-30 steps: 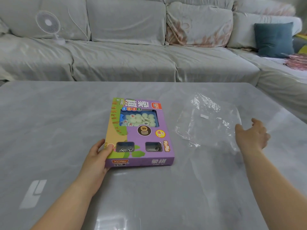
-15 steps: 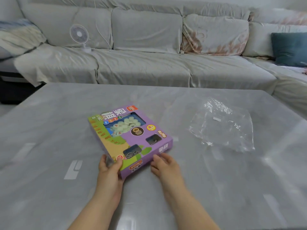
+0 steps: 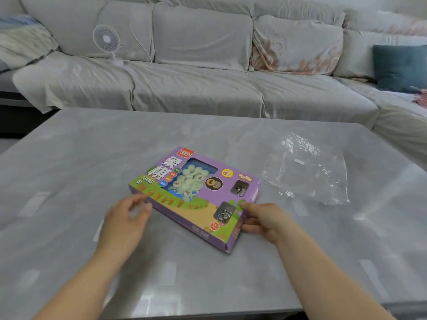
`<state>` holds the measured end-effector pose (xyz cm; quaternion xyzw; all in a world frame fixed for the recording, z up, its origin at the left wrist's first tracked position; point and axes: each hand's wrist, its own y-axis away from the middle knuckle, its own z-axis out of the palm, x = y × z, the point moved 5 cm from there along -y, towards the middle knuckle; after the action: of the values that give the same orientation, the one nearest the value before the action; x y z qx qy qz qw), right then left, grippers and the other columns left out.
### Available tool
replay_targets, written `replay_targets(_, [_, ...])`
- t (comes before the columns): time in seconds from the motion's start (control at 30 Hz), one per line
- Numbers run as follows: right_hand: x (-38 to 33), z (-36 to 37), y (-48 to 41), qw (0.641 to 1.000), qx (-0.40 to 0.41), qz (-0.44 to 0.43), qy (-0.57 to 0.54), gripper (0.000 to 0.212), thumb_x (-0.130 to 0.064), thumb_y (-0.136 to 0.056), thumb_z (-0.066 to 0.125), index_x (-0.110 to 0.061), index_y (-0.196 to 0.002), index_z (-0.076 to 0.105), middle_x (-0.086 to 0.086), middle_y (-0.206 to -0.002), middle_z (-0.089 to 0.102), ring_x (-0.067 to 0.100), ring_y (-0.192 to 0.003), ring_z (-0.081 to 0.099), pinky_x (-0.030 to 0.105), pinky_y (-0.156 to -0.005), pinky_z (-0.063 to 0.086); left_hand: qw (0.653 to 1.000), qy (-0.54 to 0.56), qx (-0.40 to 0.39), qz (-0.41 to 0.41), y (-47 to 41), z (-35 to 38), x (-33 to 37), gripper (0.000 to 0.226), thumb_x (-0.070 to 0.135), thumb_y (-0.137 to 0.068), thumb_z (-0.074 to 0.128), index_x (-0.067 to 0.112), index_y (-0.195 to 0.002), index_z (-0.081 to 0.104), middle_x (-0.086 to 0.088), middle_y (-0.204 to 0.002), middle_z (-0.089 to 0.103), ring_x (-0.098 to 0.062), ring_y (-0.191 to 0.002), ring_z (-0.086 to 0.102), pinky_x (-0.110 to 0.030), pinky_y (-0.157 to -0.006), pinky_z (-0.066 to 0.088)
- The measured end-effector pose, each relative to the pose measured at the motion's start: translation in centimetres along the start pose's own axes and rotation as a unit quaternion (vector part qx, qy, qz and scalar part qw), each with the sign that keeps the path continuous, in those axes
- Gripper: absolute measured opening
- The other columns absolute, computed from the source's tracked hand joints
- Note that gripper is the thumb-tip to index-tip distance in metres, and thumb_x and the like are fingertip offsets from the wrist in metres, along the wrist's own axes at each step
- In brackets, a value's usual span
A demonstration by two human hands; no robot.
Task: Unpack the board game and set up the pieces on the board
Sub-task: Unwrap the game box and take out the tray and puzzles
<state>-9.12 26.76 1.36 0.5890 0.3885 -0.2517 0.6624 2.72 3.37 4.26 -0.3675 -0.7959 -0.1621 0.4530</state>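
Observation:
A purple board game box (image 3: 198, 204) lies flat and closed on the grey table (image 3: 69, 158), turned at an angle. Pale round pieces show through its window (image 3: 189, 179). My right hand (image 3: 263, 219) grips the box's near right end, thumb on the lid and fingers against the side. My left hand (image 3: 127, 218) is blurred, fingers relaxed and spread beside the box's left long edge; I cannot tell whether it touches the box.
A crumpled clear plastic bag (image 3: 307, 174) lies on the table to the right of the box. Behind the table runs a grey covered sofa (image 3: 196, 88) with a small white fan (image 3: 106, 40) and a blue cushion (image 3: 399, 68).
The box has turned further anticlockwise. My right hand went from the table beside it to gripping its near end. My left hand let go of the corner and opened.

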Motion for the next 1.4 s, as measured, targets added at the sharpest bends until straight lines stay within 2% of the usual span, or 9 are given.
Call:
replay_targets(0.17, [-0.4, -0.7, -0.5, 0.998, 0.01, 0.008, 0.067, 0.013, -0.007, -0.084, 0.063, -0.001, -0.078, 0.052, 0.011, -0.065, 0.057, 0.009, -0.031, 0.055, 0.02, -0.035, 0.049, 0.99, -0.13, -0.057, 0.02, -6.1, 2.0, 0.5, 0.06, 0.024, -0.085, 0.06, 0.006, -0.137, 0.034, -0.016, -0.142, 0.035, -0.031, -0.132, 0.029, -0.036, -0.106, 0.022])
replay_targets(0.37, [-0.3, -1.3, -1.6, 0.996, 0.044, -0.027, 0.068, 0.011, -0.012, -0.082, 0.065, -0.01, -0.08, 0.055, 0.006, -0.068, 0.06, 0.014, -0.052, 0.056, 0.019, -0.04, 0.047, 0.979, -0.189, -0.078, 0.002, -6.4, 3.5, -0.3, 0.074, 0.035, -0.078, 0.067, 0.007, -0.137, 0.033, -0.017, -0.138, 0.039, -0.034, -0.126, 0.033, -0.041, -0.102, 0.028])
replay_targets(0.6, [-0.3, -1.4, -2.0, 0.999, 0.043, -0.031, 0.004, 0.016, -0.005, -0.082, 0.062, -0.011, -0.07, 0.053, -0.004, -0.038, 0.059, 0.007, -0.03, 0.054, 0.018, -0.039, 0.047, 0.972, -0.218, -0.088, -0.023, -5.2, 2.7, -0.8, 0.086, 0.043, -0.072, 0.07, 0.01, -0.14, 0.028, -0.018, -0.139, 0.034, -0.034, -0.128, 0.029, -0.04, -0.103, 0.028])
replay_targets(0.77, [-0.9, -1.2, -1.4, 0.993, 0.072, -0.077, 0.046, 0.017, -0.003, -0.082, 0.062, -0.011, -0.069, 0.055, 0.006, -0.063, 0.06, 0.008, -0.034, 0.056, 0.017, -0.038, 0.046, 0.98, -0.18, -0.084, -0.031, -4.0, 2.4, -1.1, 0.085, 0.04, -0.073, 0.071, 0.01, -0.14, 0.028, -0.017, -0.139, 0.031, -0.031, -0.128, 0.028, -0.04, -0.103, 0.029])
replay_targets(0.9, [-1.5, -1.8, -1.3, 0.968, 0.125, -0.128, 0.175, 0.021, -0.015, -0.078, 0.068, -0.003, -0.092, 0.057, 0.009, -0.08, 0.064, 0.022, -0.065, 0.062, 0.032, -0.065, 0.051, 0.987, -0.139, -0.07, -0.032, -3.3, 2.4, -1.4, 0.08, 0.038, -0.075, 0.069, 0.011, -0.139, 0.031, -0.015, -0.136, 0.031, -0.031, -0.124, 0.036, -0.04, -0.1, 0.033])
replay_targets(1.03, [-2.4, -1.6, 0.1, 0.945, 0.148, -0.167, 0.24, 0.019, -0.024, -0.081, 0.065, -0.008, -0.086, 0.055, 0.006, -0.087, 0.061, 0.019, -0.075, 0.056, 0.026, -0.065, 0.042, 0.96, -0.27, -0.045, 0.051, -2.7, 2.7, -1.6, 0.061, 0.045, -0.088, 0.048, 0.013, -0.138, 0.033, -0.014, -0.143, 0.029, -0.03, -0.132, 0.026, -0.04, -0.106, 0.022])
replay_targets(1.13, [-3.4, -1.2, 1.2, 0.963, 0.103, -0.205, 0.139, 0.019, -0.025, -0.09, 0.053, -0.011, -0.077, 0.054, 0.002, -0.076, 0.052, 0.014, -0.063, 0.044, 0.023, -0.056, 0.036, 0.941, -0.301, -0.058, 0.147, -1.3, 3.5, -1.1, 0.07, 0.062, -0.086, 0.027, 0.013, -0.132, 0.045, -0.015, -0.144, 0.034, -0.033, -0.135, 0.025, -0.039, -0.107, 0.007])
replay_targets(1.27, [-3.3, 0.1, 1.1, 0.974, -0.011, -0.198, 0.107, 0.034, -0.004, -0.092, 0.037, -0.022, -0.077, 0.061, -0.006, -0.075, 0.058, 0.012, -0.066, 0.047, 0.02, -0.061, 0.04, 0.885, -0.324, -0.154, 0.295, 1.1, 6.6, 0.6, 0.083, 0.075, -0.08, 0.012, 0.016, -0.111, 0.061, -0.011, -0.118, 0.062, -0.027, -0.12, 0.045, -0.029, -0.101, 0.011])
replay_targets(1.4, [-2.4, 0.1, 0.8, 0.972, -0.014, -0.201, 0.119, 0.033, 0.007, -0.085, 0.043, -0.02, -0.08, 0.063, 0.0, -0.077, 0.062, 0.017, -0.069, 0.05, 0.023, -0.061, 0.042, 0.867, -0.323, -0.192, 0.327, 2.2, 8.5, 1.6, 0.07, 0.072, -0.075, 0.027, 0.02, -0.104, 0.063, -0.002, -0.107, 0.067, -0.019, -0.108, 0.055, -0.029, -0.094, 0.025])
